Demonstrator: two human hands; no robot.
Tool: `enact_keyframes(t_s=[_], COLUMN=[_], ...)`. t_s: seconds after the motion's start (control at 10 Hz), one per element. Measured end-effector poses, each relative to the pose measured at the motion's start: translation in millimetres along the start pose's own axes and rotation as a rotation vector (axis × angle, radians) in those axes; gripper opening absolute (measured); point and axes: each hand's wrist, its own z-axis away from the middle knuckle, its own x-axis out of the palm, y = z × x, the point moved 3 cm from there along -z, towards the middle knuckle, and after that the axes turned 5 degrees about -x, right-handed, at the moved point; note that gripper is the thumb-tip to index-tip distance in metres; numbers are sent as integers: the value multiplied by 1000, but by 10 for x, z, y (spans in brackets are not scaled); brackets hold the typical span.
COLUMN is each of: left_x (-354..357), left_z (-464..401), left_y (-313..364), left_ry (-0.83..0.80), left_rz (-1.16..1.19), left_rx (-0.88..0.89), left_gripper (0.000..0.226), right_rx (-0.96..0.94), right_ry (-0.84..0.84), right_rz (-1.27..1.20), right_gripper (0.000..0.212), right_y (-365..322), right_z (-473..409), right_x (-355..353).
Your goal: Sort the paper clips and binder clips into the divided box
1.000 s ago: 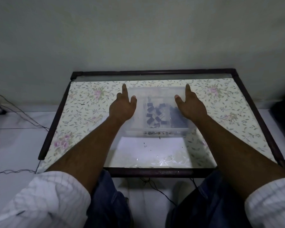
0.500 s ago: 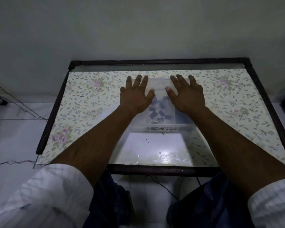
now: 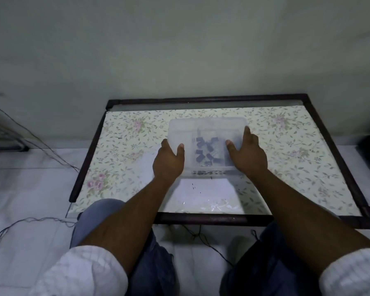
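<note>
Clear plastic box (image 3: 207,127) with dark binder clips (image 3: 203,151) inside, on floral table (image 3: 286,146), gripped at its sides: left hand (image 3: 168,162), right hand (image 3: 248,155), thumbs on top.

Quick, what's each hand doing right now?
Left hand: grips the clear box by its left side.
Right hand: grips its right side.

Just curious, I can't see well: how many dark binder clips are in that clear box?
About 8 binder clips show, clustered in the middle of the clear box, between both hands. More may be hidden under the right hand.
</note>
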Motion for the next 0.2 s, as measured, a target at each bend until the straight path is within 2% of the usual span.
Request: enact_keyframes(t_s=[0.1,0.2], left_x=[-64,-257], left_z=[-13,47], left_y=[-28,-67], left_ry=[-70,-5], left_rz=[67,79], left_rx=[-7,-32], left_gripper=[74,80], right_rx=[1,-14], right_ry=[-26,-18], right_rz=[-121,-196], right_gripper=[90,92], right_y=[36,90], right_z=[65,168], right_x=[-39,-127])
